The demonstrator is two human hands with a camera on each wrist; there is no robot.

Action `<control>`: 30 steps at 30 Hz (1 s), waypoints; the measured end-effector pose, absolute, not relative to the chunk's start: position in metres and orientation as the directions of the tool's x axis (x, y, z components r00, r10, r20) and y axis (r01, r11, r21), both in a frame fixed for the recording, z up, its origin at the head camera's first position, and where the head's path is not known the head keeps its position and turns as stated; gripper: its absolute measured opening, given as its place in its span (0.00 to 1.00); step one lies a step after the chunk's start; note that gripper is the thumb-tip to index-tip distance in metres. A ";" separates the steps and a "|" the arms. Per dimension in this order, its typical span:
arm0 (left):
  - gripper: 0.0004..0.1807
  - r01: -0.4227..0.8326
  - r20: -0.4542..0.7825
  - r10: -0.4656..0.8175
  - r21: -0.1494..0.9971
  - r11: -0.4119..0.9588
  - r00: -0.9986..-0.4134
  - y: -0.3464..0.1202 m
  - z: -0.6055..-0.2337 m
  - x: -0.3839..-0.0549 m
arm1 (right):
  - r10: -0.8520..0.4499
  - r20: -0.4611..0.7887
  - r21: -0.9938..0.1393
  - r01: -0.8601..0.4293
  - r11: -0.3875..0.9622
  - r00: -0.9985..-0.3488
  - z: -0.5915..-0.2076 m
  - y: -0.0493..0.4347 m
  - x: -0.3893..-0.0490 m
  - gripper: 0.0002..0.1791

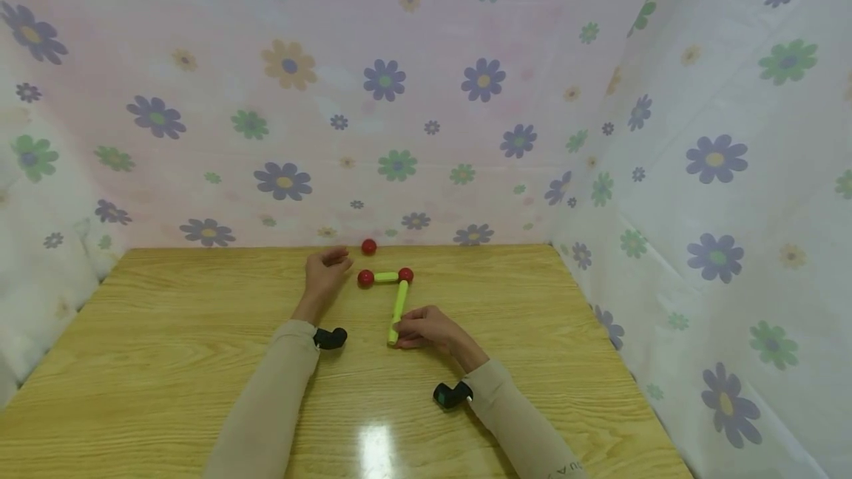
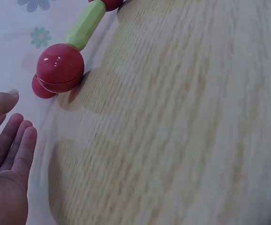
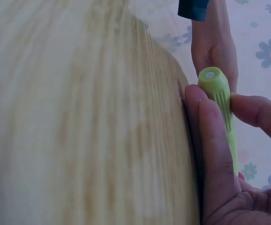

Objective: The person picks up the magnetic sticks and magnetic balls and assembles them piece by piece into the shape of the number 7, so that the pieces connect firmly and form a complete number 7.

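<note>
My right hand (image 1: 429, 327) pinches the near end of a long yellow-green rod (image 1: 400, 300) between thumb and fingers. A silvery disc shows in the rod's end face (image 3: 210, 74) in the right wrist view. The rod's far end meets a red ball (image 1: 406, 274). From that ball a short yellow-green rod (image 1: 386, 277) runs left to a second red ball (image 1: 365, 278). My left hand (image 1: 325, 272) is just left of this second ball, holding nothing, its fingers relaxed and extended (image 2: 23, 152). A third, loose red ball (image 1: 369, 247) lies behind, at the table's back edge.
The wood-grain table (image 1: 166, 346) ends at a flower-patterned cloth (image 1: 399, 117) at the back, with more cloth along both sides. Black wrist cameras (image 1: 453, 395) sit on both sleeves.
</note>
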State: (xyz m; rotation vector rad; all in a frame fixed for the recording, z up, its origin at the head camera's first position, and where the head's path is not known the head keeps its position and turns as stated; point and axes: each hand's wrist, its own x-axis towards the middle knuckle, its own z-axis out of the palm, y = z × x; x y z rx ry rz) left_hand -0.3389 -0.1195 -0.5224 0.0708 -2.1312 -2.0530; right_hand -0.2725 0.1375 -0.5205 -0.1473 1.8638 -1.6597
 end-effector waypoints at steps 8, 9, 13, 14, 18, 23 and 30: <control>0.19 0.111 0.128 -0.170 0.988 0.105 -0.977 -0.114 -0.518 -0.350 | -0.473 -0.374 -0.927 0.321 0.192 -0.798 -0.521 0.137 -0.270 0.14; 0.19 0.109 0.124 -0.166 0.989 0.098 -0.978 -0.113 -0.516 -0.351 | -0.474 -0.373 -0.928 0.319 0.192 -0.798 -0.521 0.137 -0.269 0.15; 0.19 0.142 0.156 -0.142 0.984 0.104 -0.978 -0.109 -0.510 -0.356 | -0.472 -0.367 -0.930 0.309 0.198 -0.801 -0.520 0.137 -0.269 0.15; 0.19 0.151 0.166 -0.136 0.982 0.111 -0.977 -0.108 -0.508 -0.358 | -0.471 -0.367 -0.930 0.307 0.200 -0.802 -0.520 0.137 -0.269 0.15; 0.18 0.174 0.193 -0.106 0.970 0.168 -0.975 -0.104 -0.501 -0.364 | -0.464 -0.370 -0.929 0.309 0.206 -0.805 -0.519 0.138 -0.269 0.14; 0.18 0.195 0.213 -0.053 0.951 0.240 -0.976 -0.100 -0.492 -0.371 | -0.462 -0.374 -0.927 0.313 0.207 -0.804 -0.520 0.138 -0.269 0.14; 0.18 0.183 0.144 0.143 0.931 0.315 -0.979 -0.099 -0.491 -0.376 | -0.468 -0.363 -0.931 0.302 0.202 -0.806 -0.522 0.137 -0.269 0.12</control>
